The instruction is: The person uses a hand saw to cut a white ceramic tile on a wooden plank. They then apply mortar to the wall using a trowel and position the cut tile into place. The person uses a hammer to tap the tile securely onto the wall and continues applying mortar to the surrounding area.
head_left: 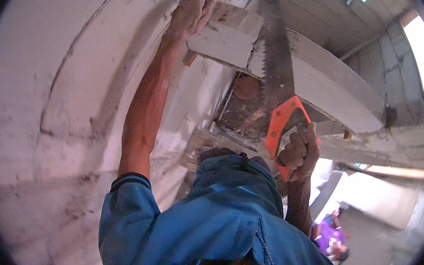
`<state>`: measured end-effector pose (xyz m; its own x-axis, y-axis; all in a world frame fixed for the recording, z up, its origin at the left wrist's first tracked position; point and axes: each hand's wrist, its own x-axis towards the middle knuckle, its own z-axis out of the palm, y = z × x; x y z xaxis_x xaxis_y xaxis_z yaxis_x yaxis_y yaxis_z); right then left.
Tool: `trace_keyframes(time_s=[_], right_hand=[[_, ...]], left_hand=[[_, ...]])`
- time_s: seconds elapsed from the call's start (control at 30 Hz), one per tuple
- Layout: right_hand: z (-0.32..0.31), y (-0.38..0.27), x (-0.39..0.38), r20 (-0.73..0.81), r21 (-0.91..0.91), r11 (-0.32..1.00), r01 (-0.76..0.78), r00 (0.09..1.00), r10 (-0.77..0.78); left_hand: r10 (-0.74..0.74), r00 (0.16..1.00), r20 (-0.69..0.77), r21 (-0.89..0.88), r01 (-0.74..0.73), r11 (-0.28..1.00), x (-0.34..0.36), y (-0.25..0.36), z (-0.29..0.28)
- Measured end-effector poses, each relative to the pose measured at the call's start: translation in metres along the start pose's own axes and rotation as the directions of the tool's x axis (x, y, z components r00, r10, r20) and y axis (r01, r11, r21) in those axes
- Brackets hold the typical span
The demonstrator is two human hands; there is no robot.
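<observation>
My left hand grips the left end of a pale block, close against the wall, with fingers curled. My right hand is wrapped round the orange handle of a handsaw. The toothed dark blade extends up and away across the pale block, beside a narrow cut or crack. A longer part of the pale beam continues right of the blade. Under the block, an opening shows a round reddish object that I cannot make out.
A white plastered wall fills the left. Block walls and a bright window are at upper right. At lower right, far below, a person in a purple shirt is near pale slabs. Worn boards or ledges lie below me.
</observation>
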<state>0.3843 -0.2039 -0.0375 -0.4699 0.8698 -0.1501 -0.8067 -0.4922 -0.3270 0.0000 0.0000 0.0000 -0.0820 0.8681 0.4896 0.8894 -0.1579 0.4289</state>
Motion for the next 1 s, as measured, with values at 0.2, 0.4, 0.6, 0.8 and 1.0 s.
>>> trace_keyframes(time_s=[0.2, 0.4, 0.6, 0.8, 1.0], right_hand=[[0.021, 0.05, -0.003, -0.201, 0.103, 0.994, 0.022, 0.98, -0.001], [0.034, 0.096, 0.008, -0.13, 0.186, 0.973, 0.134, 0.985, -0.111], [0.056, 0.118, 0.03, -0.084, 0.197, 0.974, 0.113, 0.992, -0.098], [0.068, 0.133, 0.056, -0.259, 0.077, 0.984, 0.162, 0.956, -0.137], [0.056, 0.14, -0.004, -0.239, 0.109, 0.984, 0.143, 0.964, -0.114]], left_hand=[[0.369, 0.908, 0.2, 0.071, -0.389, 0.919, 0.068, -0.028, 0.052], [0.453, 0.808, 0.376, 0.285, -0.566, 0.774, 0.061, -0.034, 0.064], [0.307, 0.884, 0.353, 0.241, -0.403, 0.883, 0.069, -0.028, 0.075], [0.408, 0.846, 0.342, 0.3, -0.51, 0.806, 0.062, -0.028, 0.068], [0.091, 0.935, 0.342, 0.183, -0.161, 0.97, 0.066, -0.01, 0.061]])
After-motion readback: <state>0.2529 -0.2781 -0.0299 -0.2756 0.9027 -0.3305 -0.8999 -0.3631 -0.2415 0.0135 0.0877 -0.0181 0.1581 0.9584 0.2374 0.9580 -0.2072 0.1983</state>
